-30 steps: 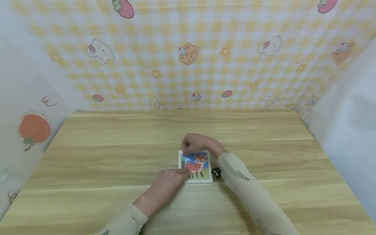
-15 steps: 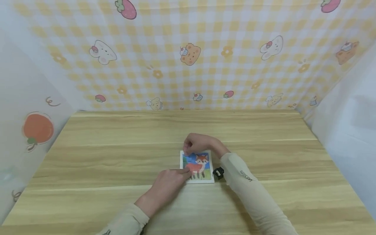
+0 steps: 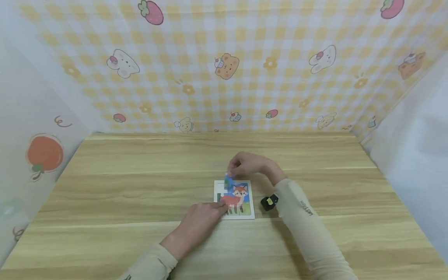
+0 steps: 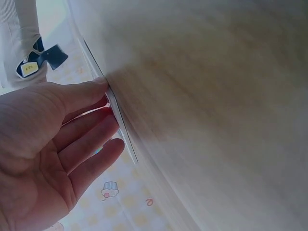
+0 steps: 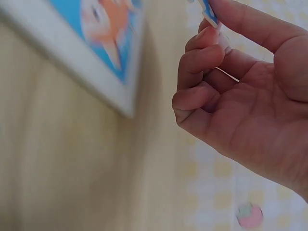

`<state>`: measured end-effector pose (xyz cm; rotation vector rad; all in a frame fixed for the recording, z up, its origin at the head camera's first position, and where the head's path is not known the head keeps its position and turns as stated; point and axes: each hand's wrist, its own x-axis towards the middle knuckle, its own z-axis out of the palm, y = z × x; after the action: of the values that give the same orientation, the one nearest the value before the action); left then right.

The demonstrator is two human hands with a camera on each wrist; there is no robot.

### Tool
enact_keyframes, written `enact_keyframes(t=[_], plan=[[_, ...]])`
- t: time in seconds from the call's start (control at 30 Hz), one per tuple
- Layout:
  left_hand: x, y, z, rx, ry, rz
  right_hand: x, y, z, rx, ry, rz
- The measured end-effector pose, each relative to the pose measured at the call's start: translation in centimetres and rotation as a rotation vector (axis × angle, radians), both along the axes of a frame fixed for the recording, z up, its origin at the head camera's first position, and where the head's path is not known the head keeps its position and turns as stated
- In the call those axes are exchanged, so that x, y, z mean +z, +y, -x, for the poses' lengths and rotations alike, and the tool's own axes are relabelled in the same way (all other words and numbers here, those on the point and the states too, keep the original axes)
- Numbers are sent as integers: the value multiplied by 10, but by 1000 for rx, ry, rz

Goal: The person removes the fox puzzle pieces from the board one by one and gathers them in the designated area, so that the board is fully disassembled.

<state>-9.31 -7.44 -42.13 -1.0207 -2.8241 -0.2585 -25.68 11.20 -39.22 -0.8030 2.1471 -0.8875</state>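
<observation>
A white-framed fox jigsaw puzzle (image 3: 241,217) lies flat on the wooden table. My left hand (image 3: 201,219) reaches onto its lower left part, fingers extended over the fox's body; in the left wrist view the thumb meets the board's thin edge (image 4: 126,130). Above the upper left of the frame, my right hand (image 3: 246,163) pinches a blue and green puzzle piece (image 3: 228,181) between thumb and index finger. A pale gap shows beneath that piece, at the picture's upper left. In the right wrist view only a corner of the piece (image 5: 210,13) is visible, the other fingers curled.
The wooden table (image 3: 140,186) extends on all sides of the puzzle. A yellow checked cloth (image 3: 196,70) with cartoon animals hangs behind it. Pale walls stand at left and right. A small black device (image 3: 268,202) sits at the right wrist.
My right hand has lifted off the puzzle's upper left and moved up and right with the piece pinched in it, uncovering the pale gap. The left hand has stayed in place.
</observation>
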Motion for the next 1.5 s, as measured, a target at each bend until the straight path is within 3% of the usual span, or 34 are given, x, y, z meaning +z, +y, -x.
enact_keyframes(t=[0.23, 0.57, 0.7, 1.1, 1.5], plan=[[0, -1, 1, -9, 7, -1, 14, 45, 8, -108, 13, -57], [0, 0, 3, -2, 14, 14, 10, 86, 16, -161, -46, -86], [1, -2, 3, -5, 7, 22, 9, 95, 17, -161, -88, -78], [6, -5, 3, 9, 6, 6, 16, 102, 23, -169, -59, -118], [0, -1, 0, 14, -37, 8, 6, 117, 25, -200, -99, -93]])
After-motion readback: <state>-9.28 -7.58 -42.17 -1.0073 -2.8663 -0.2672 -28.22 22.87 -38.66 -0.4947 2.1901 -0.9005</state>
